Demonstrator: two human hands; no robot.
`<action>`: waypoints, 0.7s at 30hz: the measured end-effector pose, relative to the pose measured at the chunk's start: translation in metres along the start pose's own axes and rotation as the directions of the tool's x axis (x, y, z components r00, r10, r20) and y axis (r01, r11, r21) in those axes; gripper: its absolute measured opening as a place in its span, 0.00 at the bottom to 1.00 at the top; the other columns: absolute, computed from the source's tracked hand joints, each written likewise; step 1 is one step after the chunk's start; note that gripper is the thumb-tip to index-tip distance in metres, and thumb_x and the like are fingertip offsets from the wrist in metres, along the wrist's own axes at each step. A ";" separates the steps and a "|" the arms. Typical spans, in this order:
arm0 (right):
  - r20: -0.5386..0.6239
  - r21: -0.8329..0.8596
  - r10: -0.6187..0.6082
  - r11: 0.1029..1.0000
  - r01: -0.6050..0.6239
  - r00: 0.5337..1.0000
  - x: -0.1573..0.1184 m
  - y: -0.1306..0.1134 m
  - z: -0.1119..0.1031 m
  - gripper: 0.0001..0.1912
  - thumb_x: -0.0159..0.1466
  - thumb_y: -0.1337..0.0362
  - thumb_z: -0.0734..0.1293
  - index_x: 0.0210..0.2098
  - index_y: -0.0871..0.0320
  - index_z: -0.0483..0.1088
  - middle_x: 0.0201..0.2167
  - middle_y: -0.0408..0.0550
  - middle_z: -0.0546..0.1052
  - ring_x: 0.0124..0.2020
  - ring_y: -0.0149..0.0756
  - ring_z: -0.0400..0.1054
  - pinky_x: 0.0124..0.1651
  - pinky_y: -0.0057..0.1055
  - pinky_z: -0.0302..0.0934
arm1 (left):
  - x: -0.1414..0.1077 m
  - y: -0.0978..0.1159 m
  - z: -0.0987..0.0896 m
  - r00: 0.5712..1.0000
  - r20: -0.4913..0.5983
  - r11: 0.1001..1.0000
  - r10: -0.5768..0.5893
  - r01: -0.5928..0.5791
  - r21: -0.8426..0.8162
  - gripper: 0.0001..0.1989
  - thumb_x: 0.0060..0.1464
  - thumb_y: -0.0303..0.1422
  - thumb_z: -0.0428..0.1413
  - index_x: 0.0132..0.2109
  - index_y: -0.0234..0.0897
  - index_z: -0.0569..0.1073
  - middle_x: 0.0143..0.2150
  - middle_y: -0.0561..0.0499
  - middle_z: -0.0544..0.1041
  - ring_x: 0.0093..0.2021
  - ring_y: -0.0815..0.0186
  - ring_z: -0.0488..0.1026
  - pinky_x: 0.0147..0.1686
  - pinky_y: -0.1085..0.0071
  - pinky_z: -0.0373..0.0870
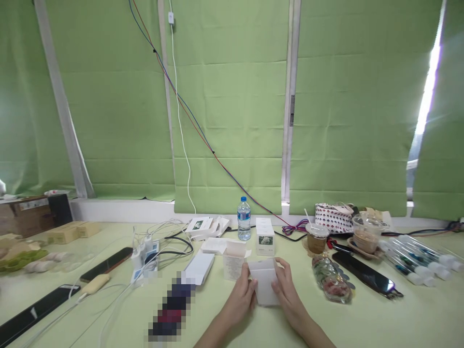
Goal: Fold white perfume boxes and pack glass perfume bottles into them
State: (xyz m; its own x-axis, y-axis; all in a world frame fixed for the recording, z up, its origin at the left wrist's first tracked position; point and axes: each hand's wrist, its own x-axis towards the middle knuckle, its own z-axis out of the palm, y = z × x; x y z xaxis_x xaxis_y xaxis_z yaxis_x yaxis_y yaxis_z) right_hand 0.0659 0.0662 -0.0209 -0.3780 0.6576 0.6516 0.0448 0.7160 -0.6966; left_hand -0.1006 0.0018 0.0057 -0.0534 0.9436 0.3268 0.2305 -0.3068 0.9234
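Two hands, my left [243,296] and right [286,290], pinch a white box [264,282] by its sides; the bottle [244,220] beyond holds clear liquid, the cup [316,238] something brown.

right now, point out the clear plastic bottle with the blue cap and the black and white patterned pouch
clear plastic bottle with blue cap [244,226]: head view, middle of its body
patterned pouch [331,220]: head view, its front

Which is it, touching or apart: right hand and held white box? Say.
Touching. The head view shows the right hand with its thumb on the near face of the white box.
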 end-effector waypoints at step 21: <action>0.090 -0.009 0.068 0.998 -0.067 0.994 0.010 0.000 -0.025 0.19 0.68 0.54 0.55 0.38 0.56 0.73 0.49 0.52 0.66 0.35 0.35 0.69 0.31 0.28 0.66 | -0.002 0.011 0.002 0.993 0.088 0.962 0.080 -0.100 0.253 0.16 0.62 0.37 0.46 0.55 0.41 0.64 0.50 0.44 0.74 0.48 0.57 0.70 0.50 0.64 0.64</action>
State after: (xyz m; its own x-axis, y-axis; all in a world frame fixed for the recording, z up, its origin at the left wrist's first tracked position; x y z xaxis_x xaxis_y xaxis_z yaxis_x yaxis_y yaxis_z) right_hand 0.0852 0.0787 -0.0067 -0.4561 0.6807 0.5733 0.0785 0.6724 -0.7360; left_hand -0.0964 -0.0033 0.0153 0.0512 0.9232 0.3808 0.4731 -0.3582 0.8049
